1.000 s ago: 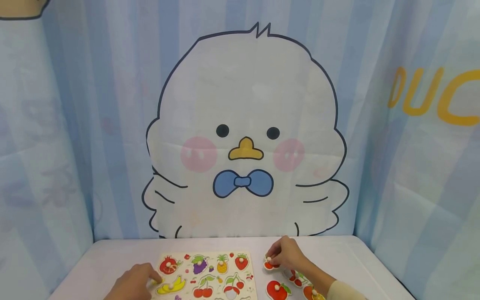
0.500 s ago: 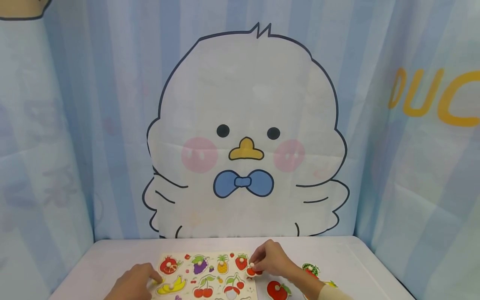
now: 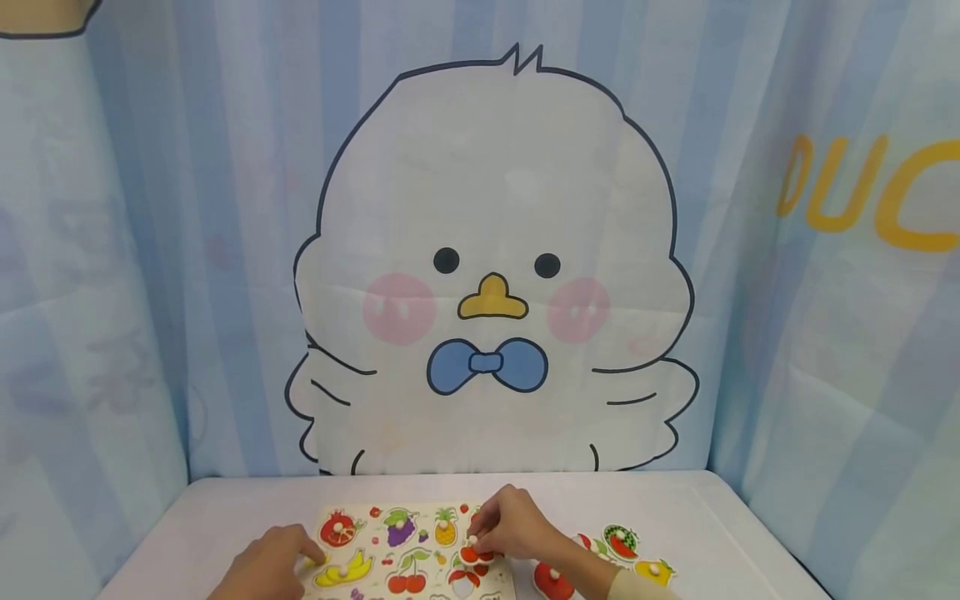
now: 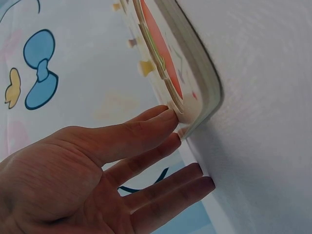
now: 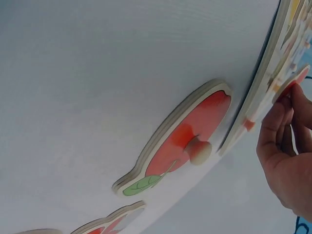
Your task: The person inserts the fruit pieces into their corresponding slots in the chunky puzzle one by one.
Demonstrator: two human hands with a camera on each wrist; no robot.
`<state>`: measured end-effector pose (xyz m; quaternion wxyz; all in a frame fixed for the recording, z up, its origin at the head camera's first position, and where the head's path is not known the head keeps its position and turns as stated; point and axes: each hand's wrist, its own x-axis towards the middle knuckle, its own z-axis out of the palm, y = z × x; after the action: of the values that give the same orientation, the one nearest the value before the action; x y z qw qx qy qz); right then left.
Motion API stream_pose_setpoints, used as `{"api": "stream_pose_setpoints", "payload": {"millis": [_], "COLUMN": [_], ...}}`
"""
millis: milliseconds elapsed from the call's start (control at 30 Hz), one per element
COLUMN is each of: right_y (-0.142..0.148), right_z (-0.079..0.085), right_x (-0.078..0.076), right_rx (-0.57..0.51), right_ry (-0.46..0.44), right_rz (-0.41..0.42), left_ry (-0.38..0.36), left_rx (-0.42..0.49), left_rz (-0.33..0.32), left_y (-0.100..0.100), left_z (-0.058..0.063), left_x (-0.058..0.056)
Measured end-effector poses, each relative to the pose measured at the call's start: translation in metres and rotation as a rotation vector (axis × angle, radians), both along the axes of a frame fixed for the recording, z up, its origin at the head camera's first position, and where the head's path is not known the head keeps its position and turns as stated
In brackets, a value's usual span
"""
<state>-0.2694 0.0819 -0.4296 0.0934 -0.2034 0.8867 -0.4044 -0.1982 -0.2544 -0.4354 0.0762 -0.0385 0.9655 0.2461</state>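
Observation:
My right hand (image 3: pixel 517 523) pinches a knobbed red fruit puzzle piece (image 3: pixel 477 552) over the right part of the wooden fruit puzzle board (image 3: pixel 381 575). In the right wrist view this piece (image 5: pixel 293 83) appears tilted between thumb and fingers. My left hand (image 3: pixel 266 562) rests at the board's left edge. The left wrist view shows the thumb and index fingertip touching the board's corner (image 4: pixel 207 97), with the other fingers extended. Pomegranate (image 3: pixel 338 529), grape (image 3: pixel 401 529), pineapple (image 3: pixel 445 527) and banana (image 3: pixel 343 572) pieces sit in the board. The right hand partly covers the strawberry spot.
Loose pieces lie on the white table (image 3: pixel 720 533) right of the board: a red apple-like piece (image 3: pixel 553 580), a watermelon (image 3: pixel 620 542), a yellow fruit (image 3: pixel 655 572) and a partly hidden red one (image 3: pixel 591 545). A curtain with a printed duck (image 3: pixel 487 192) hangs behind.
My right hand has moved left with the red fruit piece, from the table beside the board to over the board. My left hand has stayed at the board's left edge.

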Motion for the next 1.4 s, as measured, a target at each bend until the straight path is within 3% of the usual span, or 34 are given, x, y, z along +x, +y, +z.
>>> {"api": "stream_pose_setpoints", "payload": {"millis": [400,633,1000,1400], "right_y": [-0.028,-0.043,-0.064,-0.079], "right_z": [-0.002,-0.003,-0.005,-0.007], "right_x": [0.009,0.014,0.017,0.017], "right_rx": [0.002,0.034,0.055,0.089], "right_ry": [0.028,0.028,0.11,0.106], "right_rz": [0.053,0.04,0.133,0.153], "left_ry": [0.012,0.013,0.023,0.021], "left_rx": [-0.004,0.0,-0.006,-0.007], "left_rz": [-0.004,-0.002,0.002,0.005], "left_y": [-0.001,-0.002,-0.002,0.001], "left_z": [-0.003,-0.005,-0.007,0.001], "left_x": [-0.001,-0.002,-0.003,0.004]}}
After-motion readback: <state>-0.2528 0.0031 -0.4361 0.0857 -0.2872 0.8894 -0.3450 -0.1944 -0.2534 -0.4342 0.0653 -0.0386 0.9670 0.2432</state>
